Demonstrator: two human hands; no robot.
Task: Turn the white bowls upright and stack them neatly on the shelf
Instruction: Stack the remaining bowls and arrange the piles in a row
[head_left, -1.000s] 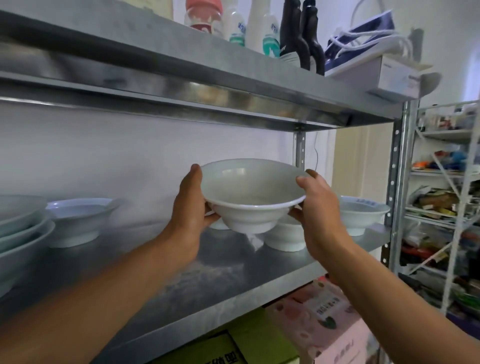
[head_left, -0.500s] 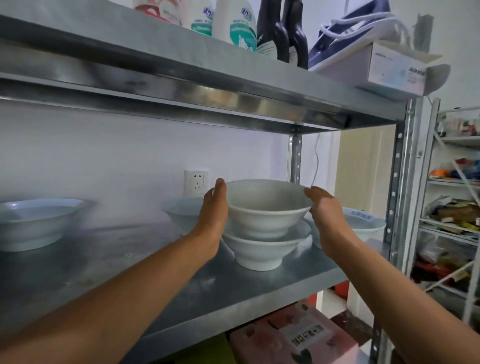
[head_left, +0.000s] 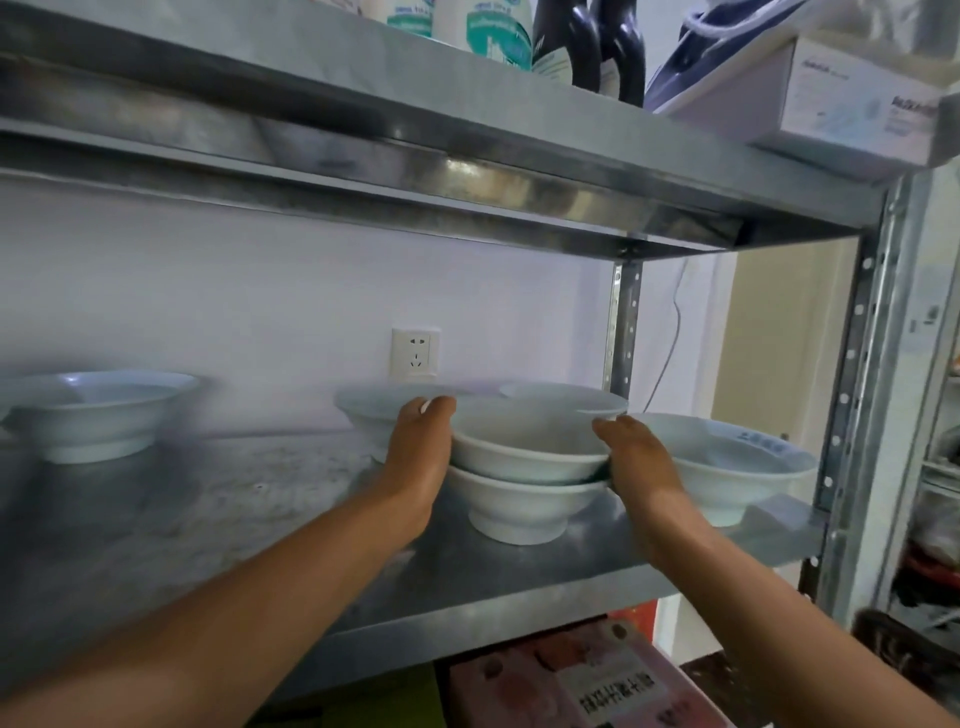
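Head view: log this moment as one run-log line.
phase: stacking | top bowl nested upright in bottom bowl on shelf | left hand, right hand on top bowl's sides | other upright bowls nearby

My left hand (head_left: 415, 457) and right hand (head_left: 641, 465) are bare, forearms uncovered; no sleeve, ring or watch that I can make out, though motion blurs the right.

- Light: dim, cool and bluish under the upper shelf (head_left: 467, 171); brighter daylight at far right.
- Glare: soft sheen on the shelf edge and the post (head_left: 857, 364).
- Shadow: dull grey on the lower shelf (head_left: 182, 519) beneath the arms.
- Blur: right hand (head_left: 641, 467) smeared; left bowl (head_left: 96, 415) soft.
- Distortion: wide-angle bending at edges.
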